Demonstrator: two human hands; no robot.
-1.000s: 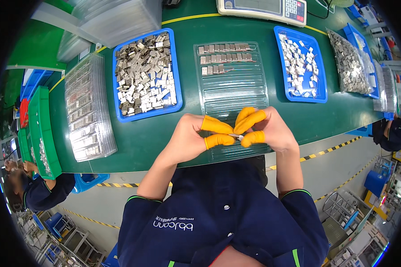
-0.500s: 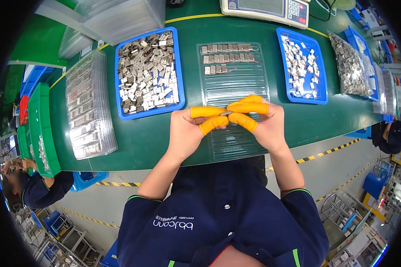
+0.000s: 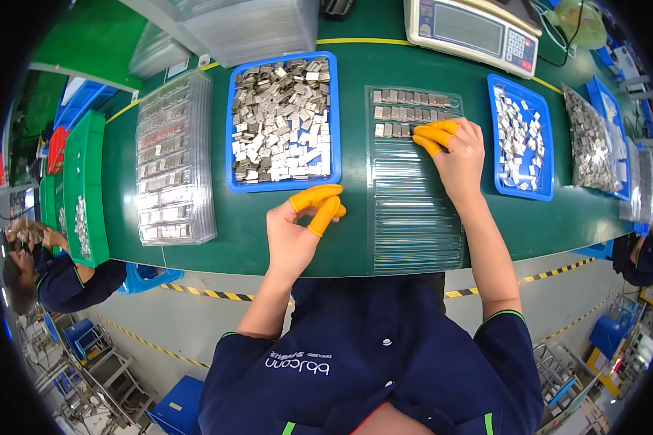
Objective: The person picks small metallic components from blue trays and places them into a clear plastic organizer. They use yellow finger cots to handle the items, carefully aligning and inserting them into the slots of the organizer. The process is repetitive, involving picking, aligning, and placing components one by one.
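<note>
My right hand (image 3: 457, 148), in yellow finger cots, reaches over a clear ribbed plastic tray (image 3: 417, 210). Its fingertips pinch at the end of the third row of small metal-cased parts (image 3: 392, 130); the fingers mostly cover the piece there. Two fuller rows lie above it, some with thin wires trailing to the right. My left hand (image 3: 297, 225), also in yellow cots, hovers over the green table left of the tray. Its thumb and forefinger are curled but apart, and nothing shows between them. A blue bin of loose metal cases (image 3: 283, 123) stands just beyond it.
Small white wired pieces (image 3: 519, 138) lie in a blue tray (image 3: 546, 181) on the right. Filled clear trays (image 3: 170, 159) are stacked at the left, near a green bin (image 3: 87, 174). A scale (image 3: 471, 32) stands at the back. Other people sit at both sides.
My hands have come apart from holding a small metal piece together over the tray. The right has gone forward to the third row, the left leftward off the tray. The whole view has shifted.
</note>
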